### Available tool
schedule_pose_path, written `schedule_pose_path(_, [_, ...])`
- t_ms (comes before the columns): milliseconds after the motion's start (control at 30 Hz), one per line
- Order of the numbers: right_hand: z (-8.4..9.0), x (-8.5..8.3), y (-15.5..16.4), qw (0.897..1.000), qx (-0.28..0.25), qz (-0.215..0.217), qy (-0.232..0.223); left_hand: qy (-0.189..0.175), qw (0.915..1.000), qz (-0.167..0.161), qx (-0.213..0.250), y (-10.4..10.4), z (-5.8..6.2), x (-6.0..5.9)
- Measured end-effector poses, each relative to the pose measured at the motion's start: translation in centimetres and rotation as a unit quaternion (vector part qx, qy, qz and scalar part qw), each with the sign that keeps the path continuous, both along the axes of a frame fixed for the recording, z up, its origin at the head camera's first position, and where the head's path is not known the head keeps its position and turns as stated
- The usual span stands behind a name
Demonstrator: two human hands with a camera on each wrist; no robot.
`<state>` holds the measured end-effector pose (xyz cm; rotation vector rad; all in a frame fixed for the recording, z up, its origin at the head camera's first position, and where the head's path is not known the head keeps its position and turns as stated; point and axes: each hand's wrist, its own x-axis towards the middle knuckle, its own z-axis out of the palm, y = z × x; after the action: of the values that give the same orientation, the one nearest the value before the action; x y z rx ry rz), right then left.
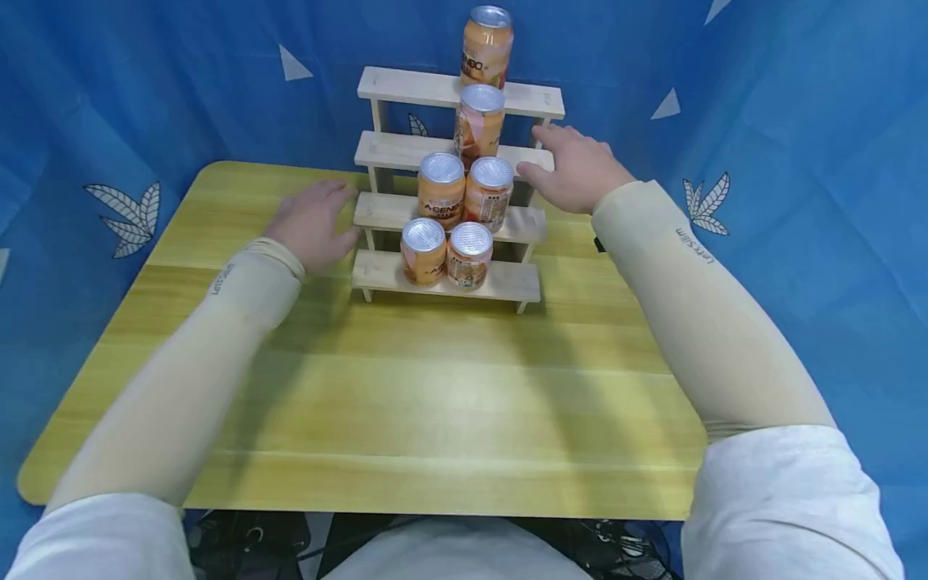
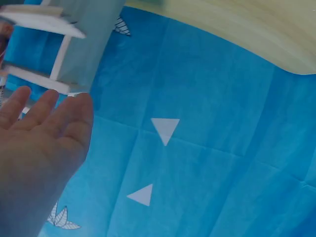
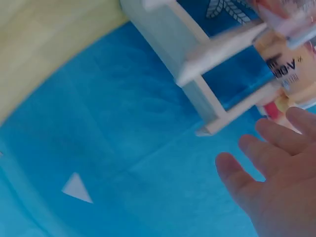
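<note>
A stepped wooden rack [image 1: 395, 151] with several tiers stands at the back of the table, bearing orange cans with silver lids. One can [image 1: 487, 48] stands on the top tier and another can [image 1: 480, 121] on the tier below. Two cans [image 1: 441, 189] stand side by side on the third tier, and two more cans [image 1: 424, 251] on the lowest. My left hand [image 1: 312, 225] is beside the rack's left side, its fingers extended and holding nothing. On the other side, my right hand [image 1: 580, 167] reaches by the upper tiers with fingers spread, also holding nothing.
The yellow wooden table [image 1: 435, 403] has rounded corners. Blue cloth [image 1: 217, 80] with white triangles and leaf prints hangs behind and beside it. Dark items and cables [image 1: 631, 548] lie below the table's front edge.
</note>
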<state>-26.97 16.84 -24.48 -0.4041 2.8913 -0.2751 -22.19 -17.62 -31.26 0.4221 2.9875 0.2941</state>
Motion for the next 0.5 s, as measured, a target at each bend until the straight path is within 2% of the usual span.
schedule_pose_path(100, [0.5,-0.7,-0.6,1.0,0.015,-0.001,-0.003,-0.003,1.0,-0.009,-0.001,0.1,-1.0,0.1])
schedule_pose_path(200, [0.9,-1.4,-0.9,1.0,0.027,-0.002,0.006,-0.006,0.9998,-0.017,-0.013,0.2,-0.7,-0.3])
schedule_pose_path(267, [1.1,-1.7,-0.9,0.999,0.035,-0.005,0.009,-0.008,0.9994,-0.023,-0.024,0.2,0.2,-0.8])
schedule_pose_path(333, [1.2,-1.8,-0.7,0.999,0.041,-0.005,0.013,-0.006,0.999,-0.023,-0.038,0.2,1.7,-1.3])
schedule_pose_path(500, [1.5,-2.0,-0.3,0.999,0.043,-0.003,0.022,0.035,0.9982,-0.003,-0.049,0.0,5.6,-2.5])
